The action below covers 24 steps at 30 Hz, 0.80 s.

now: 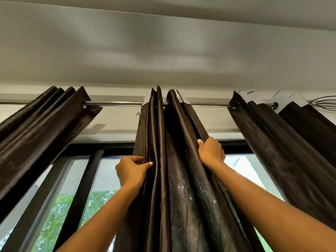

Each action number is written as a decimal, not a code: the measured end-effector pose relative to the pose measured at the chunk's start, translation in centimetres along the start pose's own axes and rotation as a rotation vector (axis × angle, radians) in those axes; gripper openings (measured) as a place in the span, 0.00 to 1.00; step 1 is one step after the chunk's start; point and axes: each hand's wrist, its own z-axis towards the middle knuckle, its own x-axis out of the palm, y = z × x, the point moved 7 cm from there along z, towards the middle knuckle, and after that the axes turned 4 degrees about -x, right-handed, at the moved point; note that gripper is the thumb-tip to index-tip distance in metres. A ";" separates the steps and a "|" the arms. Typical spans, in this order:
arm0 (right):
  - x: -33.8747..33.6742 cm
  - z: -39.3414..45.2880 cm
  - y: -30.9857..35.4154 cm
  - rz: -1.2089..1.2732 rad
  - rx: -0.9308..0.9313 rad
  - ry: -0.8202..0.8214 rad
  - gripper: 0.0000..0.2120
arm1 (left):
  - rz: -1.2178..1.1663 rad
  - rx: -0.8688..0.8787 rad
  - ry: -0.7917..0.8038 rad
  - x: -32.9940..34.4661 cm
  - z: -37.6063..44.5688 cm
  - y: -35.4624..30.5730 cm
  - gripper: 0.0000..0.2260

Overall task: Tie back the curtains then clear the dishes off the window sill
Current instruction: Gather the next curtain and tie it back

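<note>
A dark brown satin curtain [174, 160] hangs bunched at the middle of a metal curtain rod [116, 103]. My left hand [131, 170] pinches the left edge of its folds, thumb in front. My right hand [211, 152] grips the right edge of the same bunch, higher up, fingers curled behind the cloth. Another brown curtain [41, 128] hangs gathered at the left of the rod and a third [283, 142] at the right. The window sill and any dishes are out of view.
Behind the curtains is a black-framed window [85, 182] with green foliage outside. The rod ends at the right in a wire finial [324, 103]. A white wall and ceiling fill the upper half.
</note>
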 end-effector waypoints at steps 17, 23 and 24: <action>6.8 -3.4 17.8 0.211 -0.469 0.343 0.12 | -0.030 -0.068 0.113 -4.2 5.5 0.2 0.11; 5.1 -2.2 13.8 0.119 -0.420 0.403 0.10 | -0.085 -0.046 0.184 -3.2 5.0 -0.9 0.08; 4.6 -2.0 12.6 0.127 -0.391 0.417 0.11 | -0.078 -0.032 0.179 -2.5 4.8 -1.1 0.08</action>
